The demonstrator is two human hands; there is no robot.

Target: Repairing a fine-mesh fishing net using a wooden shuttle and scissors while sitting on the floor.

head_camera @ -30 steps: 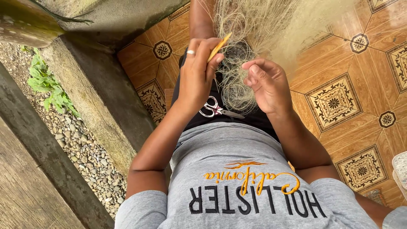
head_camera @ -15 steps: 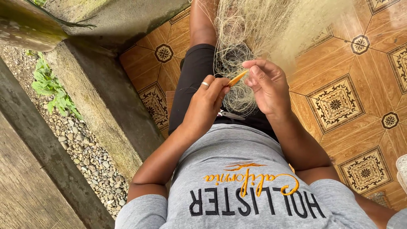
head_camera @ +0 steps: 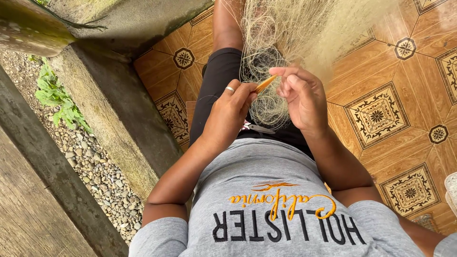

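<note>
Head view: your left hand [head_camera: 228, 114] pinches a yellow netting needle [head_camera: 264, 84]; your right hand [head_camera: 304, 97] grips net [head_camera: 276, 43] mesh, with mending seemingly midway.

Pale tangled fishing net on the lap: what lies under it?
Under the pale tangled fishing net show black shorts and, at its lower edge, metal scissors. Their blades and the lap beneath stay covered.

Slim orange netting needle [head_camera: 264, 84], tilted, against pale tangled fishing net [head_camera: 281, 33].
</note>
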